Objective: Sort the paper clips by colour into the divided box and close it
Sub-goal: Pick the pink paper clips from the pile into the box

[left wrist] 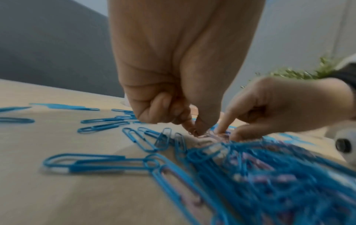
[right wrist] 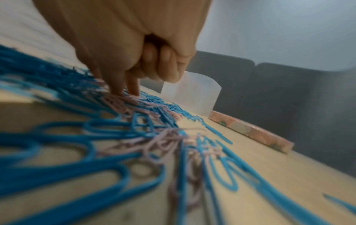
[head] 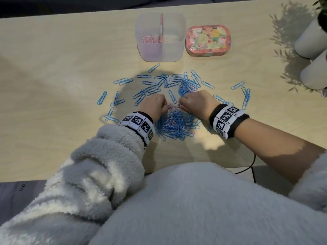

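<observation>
A clear divided box [head: 175,50] stands open at the back of the table, with pink clips [head: 150,39] in its left compartment. Its floral lid [head: 208,39] lies just to the right. Blue paper clips [head: 175,124] are heaped between my wrists and scattered further out. A few pink paper clips [head: 172,107] lie between my hands. My left hand [left wrist: 196,131] pinches one of them between thumb and forefinger. My right hand [right wrist: 128,92] has thumb and forefinger tips down on the pink clips [right wrist: 123,105], pinching at them, with its other fingers curled.
Two white pots [head: 309,39] with a plant stand at the table's right edge. A black cable [head: 247,167] hangs over the near edge. Loose blue clips [head: 116,99] reach out to the left and right [head: 246,98]. Bare wood lies on the far left.
</observation>
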